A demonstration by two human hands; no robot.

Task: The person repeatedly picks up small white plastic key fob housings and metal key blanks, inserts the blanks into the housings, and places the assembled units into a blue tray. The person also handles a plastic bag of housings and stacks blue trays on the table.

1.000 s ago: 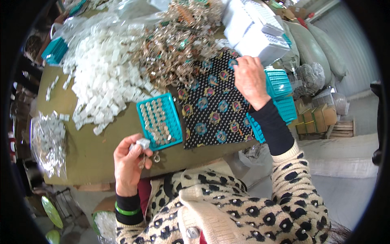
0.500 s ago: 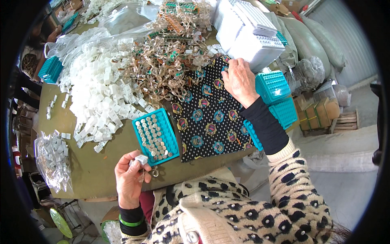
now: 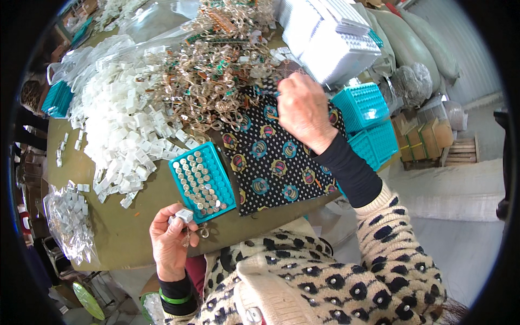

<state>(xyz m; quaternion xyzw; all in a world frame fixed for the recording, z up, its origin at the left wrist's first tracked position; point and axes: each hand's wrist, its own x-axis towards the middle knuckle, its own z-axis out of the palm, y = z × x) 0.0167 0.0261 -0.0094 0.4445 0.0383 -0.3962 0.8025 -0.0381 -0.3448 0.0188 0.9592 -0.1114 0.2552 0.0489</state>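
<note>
My left hand point(image 3: 172, 238) pinches a small white plastic case point(image 3: 184, 215) between thumb and fingers, with a clear cord loop point(image 3: 203, 232) dangling below. Just beyond it lies a teal tray point(image 3: 228, 187) partly filled with rows of round silver button-like discs point(image 3: 194, 174). My right hand point(image 3: 306, 111) is over the far part of a black dotted cloth point(image 3: 260, 168) printed with colourful cartoon figures. Its fingers are bent closed, and the knuckles hide whatever is in them. Beside that hand is a heap of clear cords with green and orange strips point(image 3: 203, 81).
A large pile of white plastic cases point(image 3: 127, 119) covers the left of the table point(image 3: 116, 233). A clear bag of parts point(image 3: 67, 219) lies at the near left. White trays point(image 3: 330, 46) are stacked at the far right, near teal trays point(image 3: 360, 105). Cardboard boxes point(image 3: 425, 135) stand beyond.
My right hand has moved left and nearer over the cloth, and the cloth's far part is rumpled. My left hand keeps its hold on the white case.
</note>
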